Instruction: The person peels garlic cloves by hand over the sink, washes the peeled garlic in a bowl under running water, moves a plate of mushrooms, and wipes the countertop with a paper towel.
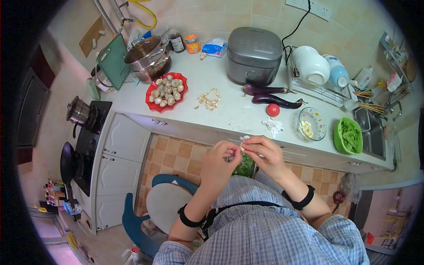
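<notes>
**Inspector:** Garlic clove (242,144) is sitting between both hands, just off the front edge of the worktop (229,115).

**Clerk:** Grip?

**Inspector:** Left hand (219,162) and right hand (264,152) are pinching it from either side, fingertips meeting; neither is nearer. Its long axis is too small to tell. Loose cloves (209,100) are lying well apart, further back.
</notes>
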The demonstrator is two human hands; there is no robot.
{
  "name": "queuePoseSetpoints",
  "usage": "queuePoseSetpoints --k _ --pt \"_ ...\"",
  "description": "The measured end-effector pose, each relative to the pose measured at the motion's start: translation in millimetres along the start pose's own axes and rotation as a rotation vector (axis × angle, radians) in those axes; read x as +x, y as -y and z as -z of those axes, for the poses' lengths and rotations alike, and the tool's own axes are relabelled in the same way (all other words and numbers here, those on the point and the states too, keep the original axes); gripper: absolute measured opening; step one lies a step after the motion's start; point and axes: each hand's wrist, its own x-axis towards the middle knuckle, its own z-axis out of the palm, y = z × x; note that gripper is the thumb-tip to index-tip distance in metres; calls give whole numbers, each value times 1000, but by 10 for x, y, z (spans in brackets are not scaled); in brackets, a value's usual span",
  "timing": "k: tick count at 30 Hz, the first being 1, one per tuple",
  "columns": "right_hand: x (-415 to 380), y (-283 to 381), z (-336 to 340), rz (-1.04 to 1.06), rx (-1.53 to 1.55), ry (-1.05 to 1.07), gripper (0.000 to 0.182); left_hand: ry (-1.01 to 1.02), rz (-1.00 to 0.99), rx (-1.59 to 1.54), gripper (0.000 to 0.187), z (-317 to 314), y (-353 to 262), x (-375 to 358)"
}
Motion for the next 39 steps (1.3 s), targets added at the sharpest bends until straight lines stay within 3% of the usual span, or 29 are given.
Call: queuePoseSetpoints --k 5,11,13,17,19,24,31,35,39 --pt "-24 3 -7 -65 56 -6 17 -10 144 -317 8 -45 185 37" --pt "-59 -17 -38 -169 147 -13 18 21 212 -457 9 -43 228 71" --pt "-88 -39 -102 -525 656 -115 18 26 215 -469 10 -50 247 84" --pt "-102 -99 -98 -610 766 -73 17 71 219 -477 8 -39 218 94" --pt "-105 -120 -99 -825 968 -76 19 59 194 -476 7 -56 248 95" --pt "-45 -173 -63 -857 1253 -154 23 35 173 -393 6 -30 247 97" --pt "-19 -208 -39 -903 1463 -88 24 -87 -228 154 21 -7 172 164" --pt "-55 -248 -60 -926 1449 -44 24 -129 -280 144 23 -6 96 168" --pt "-26 -157 -90 -897 1197 -50 22 -61 -301 137 24 -31 86 150"
